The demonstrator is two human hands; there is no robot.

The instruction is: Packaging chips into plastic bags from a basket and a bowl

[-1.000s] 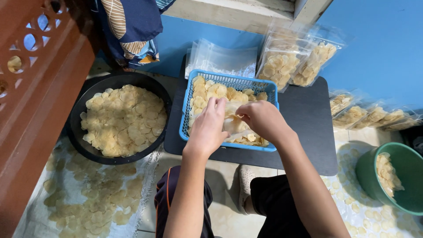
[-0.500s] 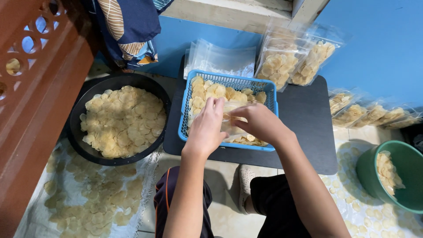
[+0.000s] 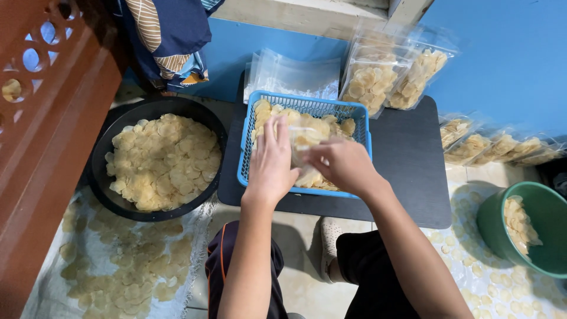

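A blue plastic basket (image 3: 248, 147) full of pale round chips sits on a black board (image 3: 407, 165). Both my hands are over the basket. My left hand (image 3: 271, 162) and my right hand (image 3: 342, 165) hold a small clear plastic bag (image 3: 302, 145) between them, partly filled with chips. The left hand's fingers are at the bag's mouth, and the right hand grips its other side.
A black round basin (image 3: 100, 177) of chips lies left of the board. Filled clear bags (image 3: 378, 80) lean on the blue wall, more bags (image 3: 496, 147) at right. A green bucket (image 3: 496, 230) stands at right. Loose chips lie on cloth (image 3: 118, 266). A brown wooden rail (image 3: 41, 136) runs along the left.
Both hands have shifted slightly up and left over the basket with the bag. The left hand's fingers have straightened along the bag's mouth.
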